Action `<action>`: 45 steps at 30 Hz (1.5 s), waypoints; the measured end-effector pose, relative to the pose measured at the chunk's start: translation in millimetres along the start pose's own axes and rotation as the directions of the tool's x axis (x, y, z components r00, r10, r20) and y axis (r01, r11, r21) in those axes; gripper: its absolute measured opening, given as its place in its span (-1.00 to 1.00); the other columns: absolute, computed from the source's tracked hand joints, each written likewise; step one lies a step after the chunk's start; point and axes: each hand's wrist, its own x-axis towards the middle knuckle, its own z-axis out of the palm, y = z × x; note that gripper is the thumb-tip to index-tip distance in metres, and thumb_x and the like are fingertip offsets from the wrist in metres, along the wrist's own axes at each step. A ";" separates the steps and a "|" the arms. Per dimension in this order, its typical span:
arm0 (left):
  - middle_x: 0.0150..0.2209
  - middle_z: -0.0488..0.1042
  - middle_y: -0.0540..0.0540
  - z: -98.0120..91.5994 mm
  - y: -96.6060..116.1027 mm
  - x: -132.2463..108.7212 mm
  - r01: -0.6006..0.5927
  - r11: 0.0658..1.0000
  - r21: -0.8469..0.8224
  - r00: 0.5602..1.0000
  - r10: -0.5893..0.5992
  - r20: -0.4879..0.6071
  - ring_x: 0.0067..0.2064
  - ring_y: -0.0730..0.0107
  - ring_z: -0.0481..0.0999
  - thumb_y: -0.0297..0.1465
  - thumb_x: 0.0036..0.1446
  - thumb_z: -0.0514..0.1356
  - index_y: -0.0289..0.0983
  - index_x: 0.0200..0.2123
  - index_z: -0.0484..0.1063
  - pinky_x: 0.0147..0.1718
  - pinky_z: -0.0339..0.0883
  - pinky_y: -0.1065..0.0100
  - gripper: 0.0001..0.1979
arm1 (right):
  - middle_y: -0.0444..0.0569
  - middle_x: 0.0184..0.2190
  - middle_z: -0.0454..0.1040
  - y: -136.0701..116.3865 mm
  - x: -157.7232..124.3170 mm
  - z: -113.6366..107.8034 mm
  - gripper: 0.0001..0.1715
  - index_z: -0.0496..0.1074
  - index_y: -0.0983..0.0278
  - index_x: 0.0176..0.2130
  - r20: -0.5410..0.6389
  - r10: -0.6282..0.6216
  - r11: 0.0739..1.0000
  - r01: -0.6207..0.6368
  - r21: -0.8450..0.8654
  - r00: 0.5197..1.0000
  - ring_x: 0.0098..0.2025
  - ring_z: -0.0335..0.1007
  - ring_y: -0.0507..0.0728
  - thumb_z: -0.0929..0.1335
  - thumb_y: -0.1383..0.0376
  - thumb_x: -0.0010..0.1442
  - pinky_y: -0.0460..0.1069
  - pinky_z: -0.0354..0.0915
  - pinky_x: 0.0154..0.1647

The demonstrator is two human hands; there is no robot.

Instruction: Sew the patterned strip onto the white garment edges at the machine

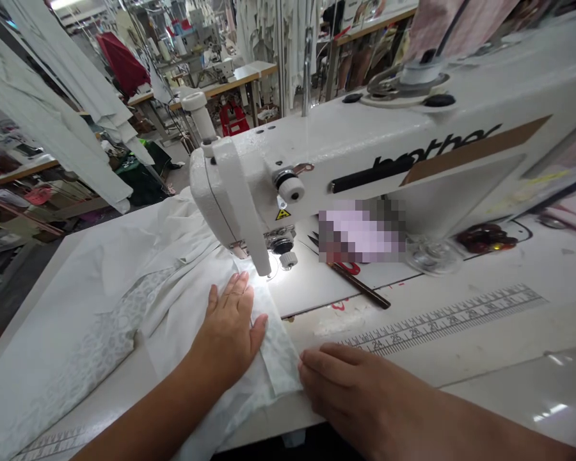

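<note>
Your right hand [352,384] is closest, with its fingers together, just touching the edge of the white cloth [276,349]. Your left hand [233,326] lies flat on top, fingers a little apart, keeping the cloth still beside the white sewing machine [317,144].

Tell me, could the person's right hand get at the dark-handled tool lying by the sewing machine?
Probably yes. The right hand lies at the edge of the white fabric, and the dark-handled tool sits just ahead of it on the table; nothing appears to stand between them.
</note>
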 end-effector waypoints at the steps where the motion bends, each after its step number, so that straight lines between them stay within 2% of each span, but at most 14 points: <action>1: 0.20 0.29 -0.50 -0.7 2.3 -1.3 0.005 1.000 0.009 1.000 -0.005 0.006 0.25 -0.16 0.26 -0.37 0.29 -0.02 -0.43 0.03 0.26 0.11 0.18 -0.31 -0.69 | 0.04 -0.24 0.52 -0.9 -0.7 -0.6 -0.69 0.47 0.28 -0.38 -0.007 0.026 1.000 -0.026 -0.003 1.000 -0.20 0.34 0.18 0.21 0.34 0.30 0.08 0.34 -0.16; 4: 0.20 0.29 -0.48 -1.4 5.4 0.0 0.021 1.000 0.017 0.999 -0.022 0.034 0.25 -0.16 0.26 -0.38 0.29 -0.02 -0.41 0.00 0.28 0.12 0.11 -0.38 -0.71 | 0.05 -0.19 0.54 -1.4 -3.7 -0.7 -0.63 0.49 0.29 -0.32 -0.075 0.109 0.994 -0.110 -0.001 0.991 -0.18 0.36 0.17 0.15 0.37 0.34 0.10 0.31 -0.08; 9: 0.20 0.28 -0.49 1.2 -11.1 12.1 0.004 1.000 -0.015 1.000 -0.004 0.028 0.27 -0.16 0.23 -0.36 0.29 0.02 -0.42 0.03 0.25 0.11 0.09 -0.41 -0.69 | 0.06 -0.14 0.54 11.8 -2.0 -0.1 -0.69 0.50 0.31 -0.18 -0.079 0.044 0.998 -0.041 0.047 0.996 -0.09 0.36 0.19 0.20 0.33 0.32 0.11 0.27 0.00; 12: 0.11 0.38 -0.42 -4.5 -11.7 13.2 -0.031 0.998 -0.059 0.999 0.029 -0.043 0.23 -0.14 0.28 -0.42 0.28 0.05 -0.38 -0.07 0.32 0.12 0.11 -0.36 -0.79 | 0.08 -0.12 0.53 18.7 3.5 2.1 -0.70 0.48 0.34 -0.09 -0.074 0.069 0.997 -0.067 0.031 0.995 -0.03 0.34 0.21 0.23 0.32 0.28 0.10 0.27 0.03; 14: -0.03 0.47 -0.30 -10.3 -2.3 7.2 -0.139 0.975 -0.173 0.989 0.127 -0.077 0.11 0.01 0.39 -0.49 0.26 0.05 -0.34 -0.18 0.37 0.14 0.20 -0.21 -0.87 | 0.10 -0.12 0.53 20.3 6.5 4.7 -0.69 0.47 0.36 -0.06 -0.084 0.081 0.997 -0.080 0.004 0.993 -0.02 0.34 0.21 0.24 0.35 0.26 0.10 0.27 0.03; 17: -0.27 0.48 -0.14 -14.9 15.2 -7.3 -0.334 0.890 -0.311 0.943 0.317 -0.103 -0.16 0.27 0.47 -0.57 0.22 0.06 -0.34 -0.26 0.41 0.07 0.36 0.03 -0.86 | 0.10 -0.13 0.53 20.2 7.7 8.8 -0.69 0.47 0.38 -0.06 -0.108 0.084 0.996 -0.086 -0.017 0.991 -0.04 0.35 0.21 0.25 0.37 0.25 0.09 0.27 0.04; 21: -0.29 0.46 -0.16 -13.7 21.1 -16.3 -0.461 0.839 -0.289 0.888 0.438 -0.144 -0.21 0.30 0.44 -0.63 0.21 0.05 -0.45 -0.20 0.45 0.02 0.41 0.12 -0.81 | 0.06 -0.17 0.53 19.3 6.0 12.2 -0.71 0.46 0.34 -0.06 -0.131 0.087 0.996 -0.087 0.009 0.988 -0.07 0.36 0.18 0.24 0.40 0.27 0.07 0.27 0.03; 26: -0.31 0.45 -0.19 -13.0 10.4 -8.6 -0.522 0.808 -0.274 0.853 0.496 -0.162 -0.24 0.28 0.42 -0.62 0.23 0.02 -0.50 -0.22 0.46 -0.07 0.45 0.13 -0.79 | 0.04 -0.23 0.54 21.7 10.1 14.9 -0.70 0.45 0.33 -0.07 -0.159 0.106 0.994 -0.100 0.043 0.982 -0.11 0.36 0.19 0.22 0.43 0.28 0.09 0.29 -0.03; 31: -0.29 0.44 -0.13 -6.4 -3.5 -0.9 -0.524 0.811 -0.261 0.851 0.511 -0.121 -0.24 0.30 0.39 -0.61 0.22 0.08 -0.45 -0.23 0.44 -0.07 0.42 0.12 -0.86 | 0.04 -0.24 0.53 34.4 19.4 17.4 -0.74 0.47 0.30 -0.11 -0.110 0.079 0.997 -0.076 0.032 0.991 -0.13 0.36 0.18 0.26 0.41 0.26 0.07 0.30 -0.06; 35: -0.34 0.42 -0.11 -1.4 -16.1 8.9 -0.515 0.820 -0.251 0.856 0.505 -0.105 -0.28 0.34 0.36 -0.63 0.22 0.08 -0.43 -0.21 0.43 -0.17 0.42 0.18 -0.85 | 0.05 -0.18 0.53 47.1 25.9 19.4 -0.73 0.45 0.32 -0.06 -0.097 0.071 0.997 -0.074 -0.029 0.993 -0.09 0.35 0.19 0.28 0.41 0.24 0.09 0.27 -0.02; 40: -0.43 0.35 -0.06 1.4 -33.1 27.3 -0.515 0.815 -0.266 0.853 0.518 -0.064 -0.36 0.37 0.31 -0.57 0.26 0.04 -0.35 -0.38 0.38 -0.30 0.37 0.26 -0.81 | 0.12 -0.09 0.50 63.7 34.9 28.4 -0.69 0.41 0.38 -0.01 -0.049 0.063 0.996 -0.066 -0.064 0.997 -0.06 0.34 0.22 0.29 0.40 0.24 0.12 0.27 0.00; 45: -0.39 0.40 -0.06 2.1 -50.3 45.0 -0.543 0.813 -0.210 0.838 0.539 -0.079 -0.29 0.37 0.39 -0.53 0.29 0.01 -0.30 -0.36 0.37 -0.21 0.37 0.30 -0.80 | 0.08 -0.10 0.52 79.1 44.8 41.5 -0.73 0.45 0.30 -0.08 -0.045 0.121 0.992 -0.122 -0.026 0.992 -0.09 0.39 0.24 0.30 0.38 0.22 0.16 0.30 0.00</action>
